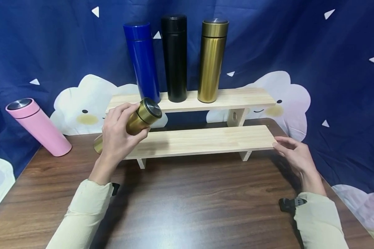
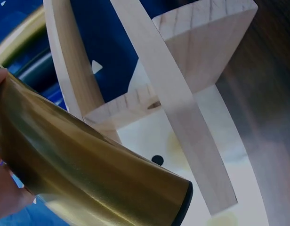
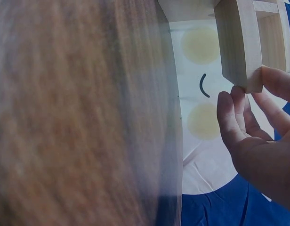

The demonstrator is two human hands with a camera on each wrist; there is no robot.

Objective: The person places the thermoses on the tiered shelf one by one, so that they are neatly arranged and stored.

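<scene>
Up near the lid, my left hand (image 1: 116,133) grips a gold thermos bottle (image 1: 138,119), which is tilted with its lid toward the upper right. The bottle's gold body (image 2: 93,160) slants across the left wrist view, over the left end of a two-tier wooden shelf (image 1: 205,140). My right hand (image 1: 296,157) pinches the right end of the lower board between thumb and fingers; the board's corner (image 3: 253,70) shows at these fingertips in the right wrist view. On the upper board stand a blue bottle (image 1: 143,62), a black bottle (image 1: 174,62) and a second gold bottle (image 1: 213,65).
A pink bottle (image 1: 40,128) stands on the brown wooden table (image 1: 187,200) at the far left. Behind the table hangs a dark blue cloth (image 1: 268,45) with white cloud figures and small triangles. The shelf's short legs (image 1: 245,155) rest on the table.
</scene>
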